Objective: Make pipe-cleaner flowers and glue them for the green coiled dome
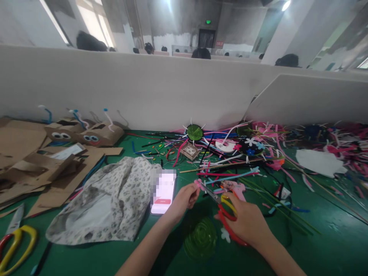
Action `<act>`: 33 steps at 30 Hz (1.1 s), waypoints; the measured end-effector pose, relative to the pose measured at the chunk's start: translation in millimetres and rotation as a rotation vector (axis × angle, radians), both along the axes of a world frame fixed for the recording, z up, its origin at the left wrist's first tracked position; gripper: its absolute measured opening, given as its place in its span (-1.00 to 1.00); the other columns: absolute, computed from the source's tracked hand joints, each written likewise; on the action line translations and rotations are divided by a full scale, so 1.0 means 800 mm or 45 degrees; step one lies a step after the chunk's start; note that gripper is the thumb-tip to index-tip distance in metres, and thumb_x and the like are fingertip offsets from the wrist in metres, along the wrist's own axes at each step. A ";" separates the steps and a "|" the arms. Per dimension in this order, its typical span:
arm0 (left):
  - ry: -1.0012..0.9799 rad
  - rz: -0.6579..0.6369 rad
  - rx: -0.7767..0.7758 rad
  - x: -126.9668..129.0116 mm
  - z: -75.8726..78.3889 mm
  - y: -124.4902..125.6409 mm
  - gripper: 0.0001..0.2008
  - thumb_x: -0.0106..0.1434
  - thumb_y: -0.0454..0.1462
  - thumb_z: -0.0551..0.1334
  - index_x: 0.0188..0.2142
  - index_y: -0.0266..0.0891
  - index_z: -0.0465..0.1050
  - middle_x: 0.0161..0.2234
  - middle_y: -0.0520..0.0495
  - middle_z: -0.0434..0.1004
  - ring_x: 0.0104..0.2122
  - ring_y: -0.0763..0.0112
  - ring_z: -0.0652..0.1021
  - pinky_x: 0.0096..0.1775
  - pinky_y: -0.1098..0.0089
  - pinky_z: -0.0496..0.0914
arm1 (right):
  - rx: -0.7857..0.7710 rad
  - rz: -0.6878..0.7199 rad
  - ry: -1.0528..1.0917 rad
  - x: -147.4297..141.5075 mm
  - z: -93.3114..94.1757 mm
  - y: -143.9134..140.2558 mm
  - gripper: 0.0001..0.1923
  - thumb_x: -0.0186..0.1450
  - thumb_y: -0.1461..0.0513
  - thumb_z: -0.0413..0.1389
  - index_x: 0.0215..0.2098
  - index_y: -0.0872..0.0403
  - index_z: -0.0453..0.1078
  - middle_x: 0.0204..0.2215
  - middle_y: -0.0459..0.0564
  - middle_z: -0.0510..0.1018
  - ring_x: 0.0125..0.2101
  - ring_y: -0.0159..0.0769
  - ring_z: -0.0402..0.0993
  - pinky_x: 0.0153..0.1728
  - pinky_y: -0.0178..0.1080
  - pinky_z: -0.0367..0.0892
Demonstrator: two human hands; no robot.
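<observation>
We see the right hand [249, 221] gripping red-and-yellow scissors [222, 205] through the handles, blades at a small pink piece [198, 183] pinched in the left hand [184, 198], above a green coil [200, 238] near the green table's [330, 245] front edge, beside a phone [163, 191].

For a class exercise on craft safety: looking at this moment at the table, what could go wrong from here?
1. The scissors in the right hand cut a small pink piece pinched by the left hand; the fingertips sit close to the blades and could be nicked.
2. The phone lies beside the cutting, so scraps or a slip might scratch it.
</observation>
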State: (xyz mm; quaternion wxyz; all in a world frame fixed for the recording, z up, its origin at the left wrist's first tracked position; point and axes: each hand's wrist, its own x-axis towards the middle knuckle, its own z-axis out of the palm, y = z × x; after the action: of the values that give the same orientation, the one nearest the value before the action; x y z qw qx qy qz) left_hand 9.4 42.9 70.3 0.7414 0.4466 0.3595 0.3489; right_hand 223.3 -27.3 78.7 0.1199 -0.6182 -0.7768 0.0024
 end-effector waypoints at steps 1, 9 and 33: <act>0.017 0.007 0.002 0.000 -0.003 0.001 -0.67 0.24 -0.05 0.10 -0.53 -0.21 0.16 -0.66 0.20 0.00 -0.65 0.58 -0.01 -0.57 0.46 -0.11 | -0.019 -0.027 0.049 0.002 0.004 0.002 -0.45 0.21 -0.03 0.12 0.08 0.03 0.25 -0.24 0.00 0.62 -0.32 -0.14 0.59 -0.42 -0.23 0.39; 0.102 -0.014 0.064 -0.016 -0.015 -0.004 -0.65 0.29 -0.04 0.06 -0.52 -0.21 0.19 -0.64 0.18 0.02 -0.63 0.55 0.04 -0.56 0.44 -0.09 | 0.089 -0.538 0.088 0.079 -0.018 0.029 -0.43 0.20 -0.05 0.06 0.10 0.03 0.27 -0.09 0.11 0.54 -0.14 -0.03 0.51 -0.21 -0.11 0.38; 0.769 -0.403 0.915 0.008 0.005 -0.026 -0.68 0.42 -0.10 -0.04 -0.38 -0.19 0.30 -0.45 0.09 0.32 -0.43 0.44 0.36 -0.36 0.44 0.16 | -0.432 -0.206 1.218 -0.015 -0.011 0.013 -0.58 0.31 -0.07 0.02 -0.42 0.08 0.41 -0.47 -0.08 0.52 -0.40 -0.34 0.42 -0.34 -0.33 0.31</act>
State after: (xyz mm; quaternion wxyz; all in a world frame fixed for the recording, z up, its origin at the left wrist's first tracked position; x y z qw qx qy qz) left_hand 16.0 22.3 74.2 0.4472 0.8042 0.3430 0.1887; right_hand 211.1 -16.6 69.8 0.3596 -0.6169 -0.5734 0.4016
